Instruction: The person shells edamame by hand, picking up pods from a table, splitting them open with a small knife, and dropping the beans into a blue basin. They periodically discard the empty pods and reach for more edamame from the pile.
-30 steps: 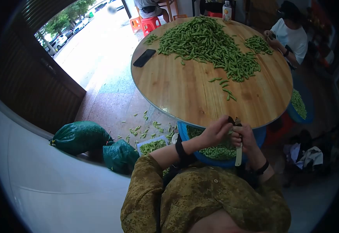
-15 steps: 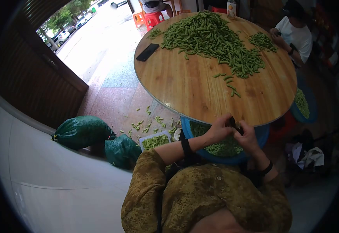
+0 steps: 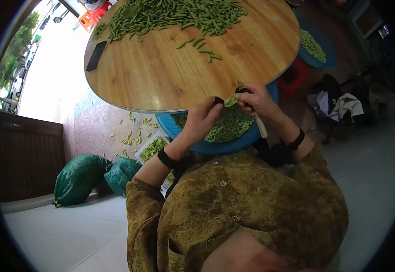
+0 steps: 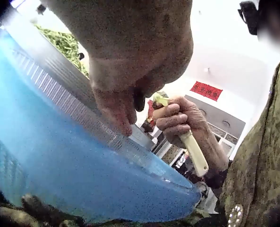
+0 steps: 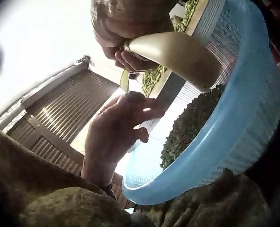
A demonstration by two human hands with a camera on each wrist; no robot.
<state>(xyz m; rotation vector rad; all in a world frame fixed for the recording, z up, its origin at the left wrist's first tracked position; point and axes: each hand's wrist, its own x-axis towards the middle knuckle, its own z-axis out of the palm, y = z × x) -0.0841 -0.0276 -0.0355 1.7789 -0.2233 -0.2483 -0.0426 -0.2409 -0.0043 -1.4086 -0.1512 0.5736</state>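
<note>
**Plenty of beans in the basket, a big pile of pods still to shell**

The person sits right up against the round counter of pale varnished wood (image 3: 161, 77), and what looks like shelling is well under way. One slim green pod (image 3: 230, 100) is up between the two hands, over the round blue plastic basket (image 3: 197, 148) at the counter's edge. The right hand (image 3: 258, 102) has its fingers curled round a knife with a cream handle (image 3: 262, 128) and grips the pod as well. The left hand (image 3: 202, 120) is at the pod's other end; I can't tell whether it pinches it or merely touches.

As for what's done, loose green beans (image 3: 229, 127) lie in the basket, and farther off to the right a second blue basin (image 3: 329, 52) has pale green ones too. A pale plastic box (image 3: 137, 157) on the floor holds greenery I'd take for emptied husks.

Plenty is left, I'd say: a broad heap of whole green pods (image 3: 170, 13) covers the counter's far part, with a few stray pods (image 3: 199, 44) lying nearer. This pod itself doesn't look finished.
</note>
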